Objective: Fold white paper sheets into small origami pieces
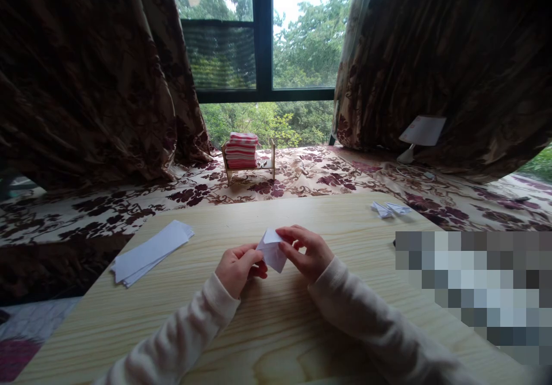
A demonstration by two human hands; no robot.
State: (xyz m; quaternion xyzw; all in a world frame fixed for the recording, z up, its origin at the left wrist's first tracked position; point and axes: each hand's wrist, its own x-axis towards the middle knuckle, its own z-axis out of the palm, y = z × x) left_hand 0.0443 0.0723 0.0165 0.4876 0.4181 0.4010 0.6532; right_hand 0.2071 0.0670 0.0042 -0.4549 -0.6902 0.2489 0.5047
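Observation:
Between both hands, just above the wooden table [207, 327], is a small piece of folded white paper [272, 251] with a pointed lower end. My left hand [240, 269] pinches its left edge between thumb and fingers. On the other side, my right hand [307, 251] grips the upper right edge with thumb and fingertips. A stack of white paper strips [150, 252] lies slantwise at the table's left. Toward the far right corner rest a few folded white paper pieces [390, 209].
Past the table, a flowered cloth [310, 172] covers a ledge below the window. On it stand a small wooden rack [273, 163] with folded pink-striped towels [241, 150] and a white lamp [422, 130]. Dark curtains [99, 74] hang at both sides. A blurred patch hides the table's right edge.

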